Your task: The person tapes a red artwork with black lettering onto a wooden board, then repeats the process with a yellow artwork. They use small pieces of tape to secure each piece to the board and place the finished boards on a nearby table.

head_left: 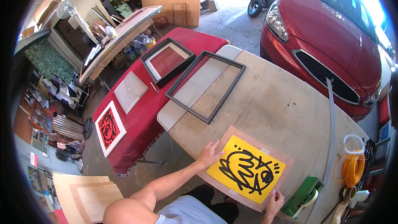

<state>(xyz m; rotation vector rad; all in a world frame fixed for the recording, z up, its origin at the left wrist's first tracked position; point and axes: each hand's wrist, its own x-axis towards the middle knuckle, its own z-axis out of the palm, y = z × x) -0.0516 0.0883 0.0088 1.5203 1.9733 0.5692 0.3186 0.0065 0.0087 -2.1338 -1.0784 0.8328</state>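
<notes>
A yellow sheet with black brush-like drawing lies on a thin pinkish-brown board, whose border shows around it. Small pale tape pieces show at the sheet's edges. My left hand rests at the board's left edge, fingers stretched out beside the sheet. At the near right corner, my right hand has its fingers curled against the board's edge; the fingertips are partly hidden. A green tape dispenser stands just right of that hand.
An unfilled dark frame spans both tables. On the red cloth lie another dark frame, a pale flat panel and a red print. A long metal ruler and orange cord coil lie right. A red car stands beyond.
</notes>
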